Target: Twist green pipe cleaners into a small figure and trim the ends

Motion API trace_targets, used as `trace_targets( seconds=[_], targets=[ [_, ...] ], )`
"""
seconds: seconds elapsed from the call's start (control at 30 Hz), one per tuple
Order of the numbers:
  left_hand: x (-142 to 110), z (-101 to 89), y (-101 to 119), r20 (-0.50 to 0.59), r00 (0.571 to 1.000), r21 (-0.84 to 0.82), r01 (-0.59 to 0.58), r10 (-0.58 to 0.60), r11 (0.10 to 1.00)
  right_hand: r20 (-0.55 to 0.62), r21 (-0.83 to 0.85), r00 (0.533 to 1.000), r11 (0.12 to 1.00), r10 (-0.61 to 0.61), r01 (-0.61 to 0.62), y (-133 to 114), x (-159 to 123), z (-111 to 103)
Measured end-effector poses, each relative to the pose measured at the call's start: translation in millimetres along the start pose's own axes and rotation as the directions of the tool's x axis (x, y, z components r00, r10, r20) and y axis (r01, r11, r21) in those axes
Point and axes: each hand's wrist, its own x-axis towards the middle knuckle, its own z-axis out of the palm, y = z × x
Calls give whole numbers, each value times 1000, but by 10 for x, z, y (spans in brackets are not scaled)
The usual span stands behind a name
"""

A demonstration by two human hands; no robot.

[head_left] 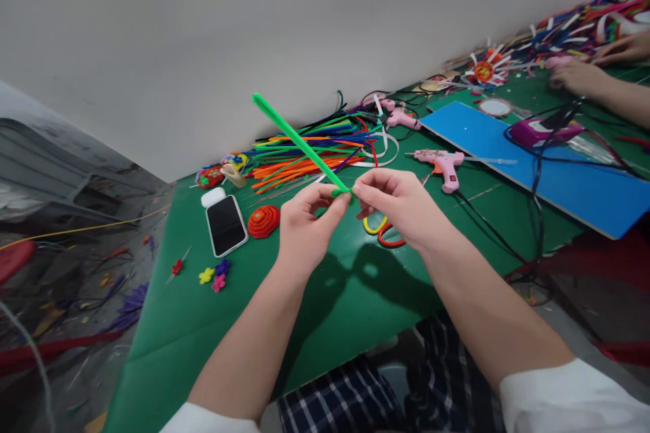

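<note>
Between my two hands is a bright green pipe cleaner (299, 141), its long end slanting up to the left. My left hand (312, 223) pinches it near its lower end, where a small piece of green is bent. The fingertips of my right hand (393, 199) close on that same bent end. Under my right hand lie scissors (388, 235) with yellow and red handles, partly covered. An orange-red coiled dome (263, 222) sits left of my left hand. Beyond my hands is a pile of coloured pipe cleaners (305, 155).
A phone (226, 225), a white earbud case (212, 197) and small felt-like flowers (219, 275) lie on the green table (203, 345). Right are a pink glue gun (444, 166), a blue board (487, 155) and black cords. Another person's hands (579, 78) work at far right.
</note>
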Motion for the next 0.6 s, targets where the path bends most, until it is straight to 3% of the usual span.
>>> trace_targets(
  seconds=[0.2,0.6],
  targets=[
    [46,-53,16,7,998,-50,70,-70,996,20,110,996,990,82,-84,17,26,-66],
    [57,-41,1,39,970,-173,242,-238,955,-14,17,997,997,80,-80,41,30,-50]
  ],
)
